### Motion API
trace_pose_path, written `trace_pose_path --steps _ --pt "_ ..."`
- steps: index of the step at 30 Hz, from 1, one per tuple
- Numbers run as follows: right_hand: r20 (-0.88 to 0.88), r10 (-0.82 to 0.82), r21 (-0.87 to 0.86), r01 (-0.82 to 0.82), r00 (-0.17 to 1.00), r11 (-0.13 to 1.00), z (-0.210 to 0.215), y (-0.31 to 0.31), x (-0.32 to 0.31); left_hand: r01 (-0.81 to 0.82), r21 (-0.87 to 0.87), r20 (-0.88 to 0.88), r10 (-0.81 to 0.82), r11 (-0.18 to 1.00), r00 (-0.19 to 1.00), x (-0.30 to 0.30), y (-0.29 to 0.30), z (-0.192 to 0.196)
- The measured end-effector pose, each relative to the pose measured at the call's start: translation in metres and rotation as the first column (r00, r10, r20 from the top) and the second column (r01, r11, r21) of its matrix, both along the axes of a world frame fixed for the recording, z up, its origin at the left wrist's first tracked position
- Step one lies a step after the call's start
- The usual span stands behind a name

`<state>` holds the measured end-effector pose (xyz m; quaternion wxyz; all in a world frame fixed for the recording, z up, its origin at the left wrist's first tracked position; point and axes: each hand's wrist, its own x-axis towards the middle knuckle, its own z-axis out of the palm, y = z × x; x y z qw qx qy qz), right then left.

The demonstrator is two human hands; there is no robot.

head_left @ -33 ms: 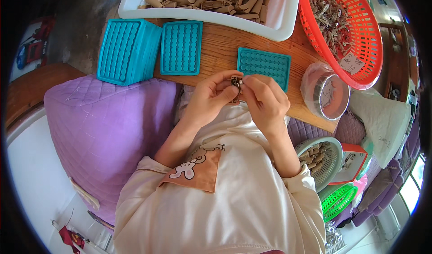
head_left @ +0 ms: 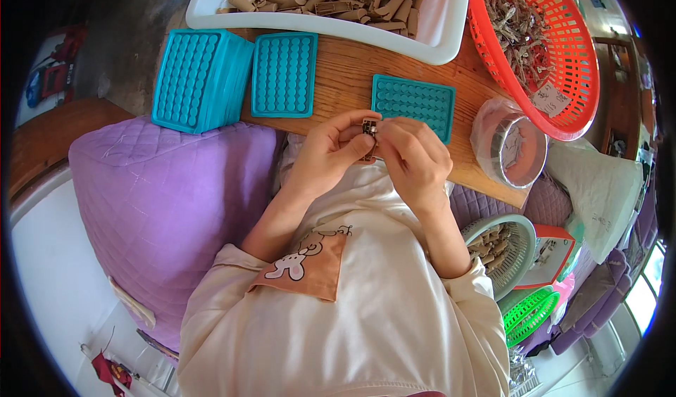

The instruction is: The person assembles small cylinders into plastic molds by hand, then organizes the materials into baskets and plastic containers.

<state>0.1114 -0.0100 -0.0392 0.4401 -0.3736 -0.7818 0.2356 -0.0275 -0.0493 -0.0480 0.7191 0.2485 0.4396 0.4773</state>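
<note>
Over my lap at the table's front edge, my left hand (head_left: 325,152) is closed round a small brown plastic casing (head_left: 369,125), pinched between thumb and fingers. Dark recesses and shiny metal bits show inside the casing. Right against it, my right hand (head_left: 417,156) is closed in a pinch at the casing's upper end. Whatever sits between those fingertips is too small and covered to make out. Just beyond my right hand lies a teal tray (head_left: 412,103) with rows of round hollows.
Another teal tray (head_left: 284,74) and a teal stack (head_left: 201,80) stand left on the wooden table (head_left: 345,66). A white tub (head_left: 331,25) of brown casings is behind. Rightward are a red basket (head_left: 579,66) of metal parts, a plastic-wrapped round container (head_left: 524,175) and a grey basket (head_left: 524,253).
The fingers of my right hand have shifted very slightly left at the casing. My left hand and everything around look the same.
</note>
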Motion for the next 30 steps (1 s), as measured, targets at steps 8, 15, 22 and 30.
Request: trace_pose_path --steps 8,15,22,30 --pt "-0.036 0.025 -0.219 -0.033 0.999 0.975 -0.006 -0.002 0.004 -0.085 -0.050 -0.019 0.084 0.995 0.996 -0.004 0.005 -0.005" --pt "0.375 0.100 -0.278 0.009 0.922 0.960 -0.042 0.005 0.010 -0.240 -0.015 -0.095 0.238 0.971 0.967 -0.014 0.005 -0.005" --pt "0.106 -0.013 -0.443 0.059 0.994 0.895 -0.021 0.006 0.003 -0.208 -0.013 -0.033 0.207 0.978 0.978 -0.009 0.002 -0.006" --pt "-0.082 -0.090 -0.202 0.072 0.993 0.977 0.008 -0.002 -0.001 -0.031 0.053 -0.014 0.032 0.998 0.999 0.003 0.002 0.012"
